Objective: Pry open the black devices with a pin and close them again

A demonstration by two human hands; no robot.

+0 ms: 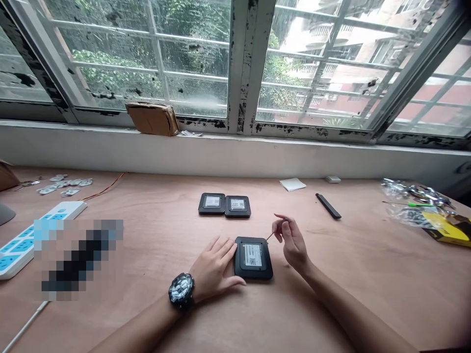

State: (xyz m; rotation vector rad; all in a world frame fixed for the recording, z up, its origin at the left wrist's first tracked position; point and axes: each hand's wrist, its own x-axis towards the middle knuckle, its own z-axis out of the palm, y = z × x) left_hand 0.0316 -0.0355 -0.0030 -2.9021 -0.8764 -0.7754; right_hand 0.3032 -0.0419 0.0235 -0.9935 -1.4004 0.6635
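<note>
A flat black square device (pixel 253 258) with rounded corners and a white printed label lies label-up on the wooden table. Against its left edge rests my left hand (pixel 217 262), fingers stretched out and thumb near the lower left corner; a black watch is on that wrist. My right hand (pixel 292 242) pinches a thin screwdriver (pixel 271 236), its tip at the device's upper right corner. Most of its handle is hidden by the fingers. Two similar black devices, a left one (pixel 212 203) and a right one (pixel 237 206), lie side by side farther back.
At left are a white power strip (pixel 66 211) and a blurred-out dark item (pixel 83 257). A black bar (pixel 328 206) and white paper (pixel 293 184) lie at back right. Plastic bags (pixel 412 213) and a yellow box (pixel 447 233) sit far right. A cardboard box (pixel 150 119) stands on the sill.
</note>
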